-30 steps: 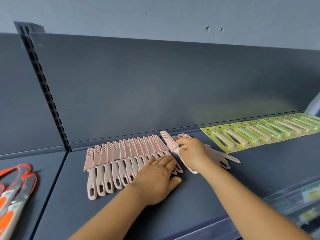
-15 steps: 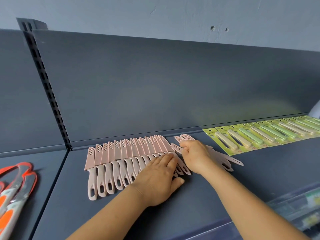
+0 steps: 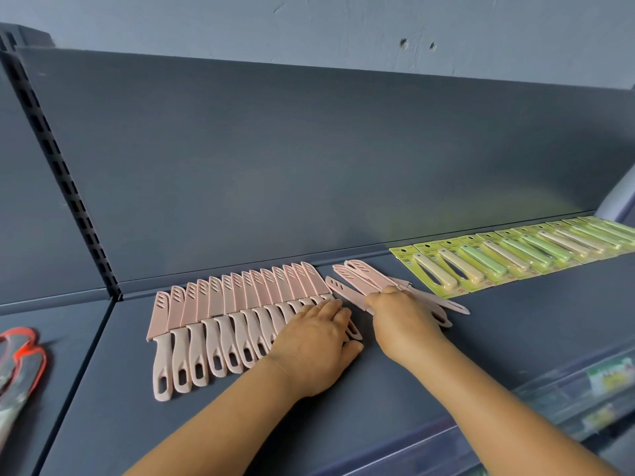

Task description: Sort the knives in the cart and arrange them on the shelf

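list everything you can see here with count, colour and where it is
row of pink knives: about sixteen, pink, sheathed, overlapping side by side on the shelf's left part
loose pink knives: a few, exact count unclear, pink, in a heap right of the row
packaged knives: a dozen or more, green and cream on yellow-green cards, in a row at the right
scissors: count unclear, red and grey, on the neighbouring shelf at far left
shelf: one, dark blue-grey, under everything
wall: pale blue-grey, above the shelf back
left hand: flat on the row's right end
right hand: gripping loose pink knives
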`<state>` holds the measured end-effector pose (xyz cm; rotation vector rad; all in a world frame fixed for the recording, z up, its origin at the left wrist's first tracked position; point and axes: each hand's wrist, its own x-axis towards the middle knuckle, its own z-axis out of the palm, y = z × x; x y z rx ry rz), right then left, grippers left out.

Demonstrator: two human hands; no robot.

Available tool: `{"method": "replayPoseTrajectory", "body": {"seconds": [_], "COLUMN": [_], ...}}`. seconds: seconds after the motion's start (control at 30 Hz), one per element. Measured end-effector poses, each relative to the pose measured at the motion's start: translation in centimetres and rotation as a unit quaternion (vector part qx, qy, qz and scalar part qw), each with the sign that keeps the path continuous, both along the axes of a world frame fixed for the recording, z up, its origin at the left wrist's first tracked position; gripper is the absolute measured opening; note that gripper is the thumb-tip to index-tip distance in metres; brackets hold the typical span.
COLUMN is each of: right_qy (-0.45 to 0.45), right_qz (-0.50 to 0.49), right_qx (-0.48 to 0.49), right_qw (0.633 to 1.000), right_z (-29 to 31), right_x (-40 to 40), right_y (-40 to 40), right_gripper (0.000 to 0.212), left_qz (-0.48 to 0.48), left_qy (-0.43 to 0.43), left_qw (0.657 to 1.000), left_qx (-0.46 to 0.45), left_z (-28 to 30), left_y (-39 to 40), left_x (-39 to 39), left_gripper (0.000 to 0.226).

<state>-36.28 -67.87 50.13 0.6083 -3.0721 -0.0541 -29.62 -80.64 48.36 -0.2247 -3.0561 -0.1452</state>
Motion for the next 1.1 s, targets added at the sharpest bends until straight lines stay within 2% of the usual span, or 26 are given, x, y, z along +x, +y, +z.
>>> {"method": "replayPoseTrajectory", "body": {"seconds": [0.07, 0.13, 0.2, 0.27, 0.33, 0.5, 0.7, 0.83, 1.1], "right_qy": [0.019, 0.038, 0.012, -0.04, -0.072, -0.102, -0.104, -0.105, -0.042], "right_qz": [0.005, 0.006, -0.021, -0.047, -0.049, -0.056, -0.063, -0.053, -0.039], "right_qx": [0.009, -0.032, -0.15, -0.276, -0.329, -0.343, -0.32, -0.308, -0.286], "right_qw": [1.0, 0.999, 0.988, 0.959, 0.94, 0.932, 0.94, 0.944, 0.957], "right_z": [0.2, 0.4, 0.8, 1.2, 1.3, 0.6, 0.6, 0.5, 1.2], "right_x": [-0.1, -0.3, -0.6, -1.0, -1.3, -2.0, -2.3, -2.3, -1.6], "right_y": [-0.5, -0.9, -1.2, -1.8, -2.6, -3.9, -4.5, -4.2, -1.6], "right_gripper": [0.033, 0.027, 0.026, 0.031, 0.03, 0.031, 0.039, 0.036, 0.03], "left_qz": [0.0, -0.001, -0.003, -0.006, -0.009, -0.019, -0.028, -0.031, -0.035], "left_qy": [0.003, 0.004, 0.004, 0.009, 0.015, 0.03, 0.043, 0.043, 0.023], "left_qw": [1.0, 1.0, 1.0, 1.0, 0.999, 0.998, 0.996, 0.996, 0.999], "left_qx": [0.006, 0.015, 0.024, 0.029, 0.036, 0.052, 0.071, 0.066, 0.023], "left_z": [-0.1, -0.2, -0.3, -0.3, -0.3, -0.4, -0.2, -0.2, -0.1], "left_y": [0.0, -0.2, -0.3, -0.3, -0.3, -0.5, -0.6, -0.6, -0.5], "left_x": [0.0, 0.0, 0.0, 0.1, 0.1, 0.1, 0.3, 0.3, 0.2], "left_gripper": [0.06, 0.06, 0.06, 0.06, 0.06, 0.06, 0.055, 0.055, 0.065]}}
